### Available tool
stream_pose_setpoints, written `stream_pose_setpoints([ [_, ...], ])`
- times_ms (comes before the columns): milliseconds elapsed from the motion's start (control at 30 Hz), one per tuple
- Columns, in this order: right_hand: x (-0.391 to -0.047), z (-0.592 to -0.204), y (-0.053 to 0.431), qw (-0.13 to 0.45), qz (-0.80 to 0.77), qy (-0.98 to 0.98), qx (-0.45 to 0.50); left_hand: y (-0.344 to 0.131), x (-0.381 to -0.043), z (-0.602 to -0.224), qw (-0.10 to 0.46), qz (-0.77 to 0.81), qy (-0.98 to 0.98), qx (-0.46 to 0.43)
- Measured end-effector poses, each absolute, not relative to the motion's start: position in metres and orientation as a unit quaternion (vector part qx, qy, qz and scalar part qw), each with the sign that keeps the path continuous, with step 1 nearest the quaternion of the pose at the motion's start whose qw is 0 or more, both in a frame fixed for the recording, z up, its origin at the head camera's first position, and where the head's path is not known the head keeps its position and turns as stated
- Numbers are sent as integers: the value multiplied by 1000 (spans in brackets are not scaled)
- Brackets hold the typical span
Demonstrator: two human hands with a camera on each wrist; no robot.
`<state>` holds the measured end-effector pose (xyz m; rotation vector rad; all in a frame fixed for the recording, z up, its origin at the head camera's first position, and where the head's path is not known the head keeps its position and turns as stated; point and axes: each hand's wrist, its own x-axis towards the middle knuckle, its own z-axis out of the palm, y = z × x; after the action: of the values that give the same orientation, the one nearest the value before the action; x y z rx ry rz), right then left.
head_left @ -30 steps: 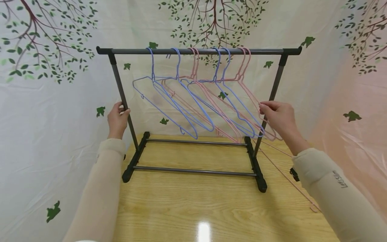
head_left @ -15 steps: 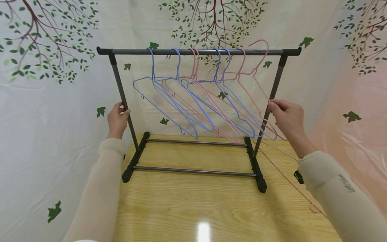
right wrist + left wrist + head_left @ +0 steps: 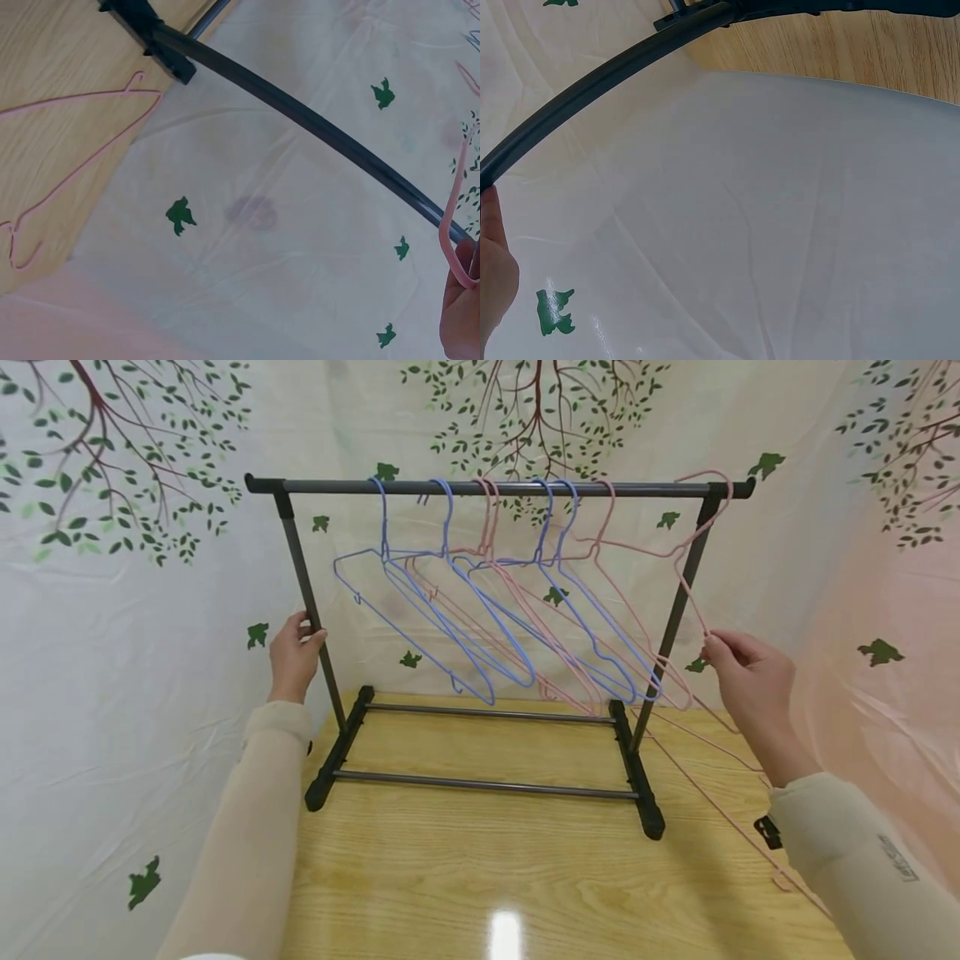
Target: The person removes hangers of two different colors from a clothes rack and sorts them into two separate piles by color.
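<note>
My left hand (image 3: 294, 658) holds the left post (image 3: 301, 577) of a black garment rack. The left wrist view shows one finger against that post (image 3: 577, 94). With thumb and fingers, my right hand (image 3: 757, 689) pinches the sloping arm of a pink clothes hanger (image 3: 697, 606), outside the right post. Its hook stands tilted, overlapping the right end of the top bar (image 3: 637, 489) in the head view. Several blue hangers (image 3: 385, 522) and pink hangers (image 3: 604, 522) hang along the bar. Part of the held hanger (image 3: 452, 225) shows by my fingers in the right wrist view.
On the wooden table, right of the rack, lies a pink hanger (image 3: 82, 169). The rack's black foot (image 3: 648, 814) and lower rails (image 3: 480, 785) rest close to the tabletop. A printed cloth with leaves (image 3: 142, 735) surrounds the table.
The rightmost pink hanger has come off the bar, its hook lifted and shifted right. My right hand has moved right and slightly down with it. My left hand stays on the post.
</note>
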<state>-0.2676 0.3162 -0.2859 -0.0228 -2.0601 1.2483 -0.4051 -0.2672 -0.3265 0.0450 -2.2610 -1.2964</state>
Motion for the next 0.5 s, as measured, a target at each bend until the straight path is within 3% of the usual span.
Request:
stream_pose_setpoints([
  [500, -254, -318, 330, 484, 481, -731, 26, -268, -405, -326, 265, -475, -839, 14],
])
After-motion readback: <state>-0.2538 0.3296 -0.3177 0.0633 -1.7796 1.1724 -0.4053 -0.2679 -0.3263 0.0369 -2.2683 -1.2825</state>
